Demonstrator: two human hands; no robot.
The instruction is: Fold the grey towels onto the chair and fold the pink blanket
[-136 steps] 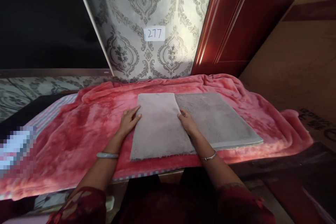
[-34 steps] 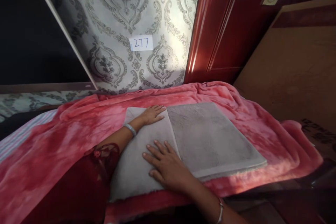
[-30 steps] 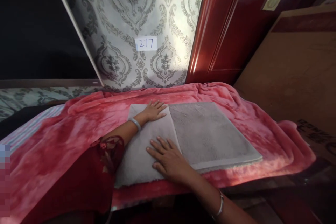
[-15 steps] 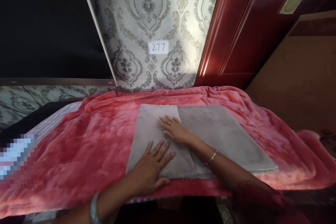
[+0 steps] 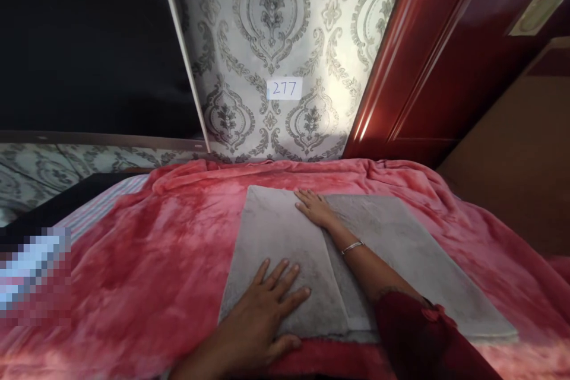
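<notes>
When looking down from head height, see first the pink-red blanket (image 5: 178,249), spread wide and a little wrinkled, with raised folds along the far edge. On top of it, between the far edge and the front edge and well apart from the far left corner, find the grey plush cloth (image 5: 385,234), lying flat in layers. On the left part of the cloth, notice one narrower panel (image 5: 285,237), turned over upon the rest and ending at the right in a long straight edge. Judging by the look of the pile, expect something soft and rather light, easily bending, not fragile, and not very slippery against the blanket. For a hold, choose the long edge of the panel, pinching near both ends; if lifted from one end only, would probably sag and lose shape. Next, look at the hands, both palm down and grasping nothing: the left hand (image 5: 266,309), with fingers spread wide, on the front part of the panel, thumb close to the front edge of the cloth; the right hand (image 5: 314,209), with fingers slightly parted, at the far end of the panel, over the corner by the long edge. Last, on the right wrist, observe a thin bracelet (image 5: 352,247).
</notes>
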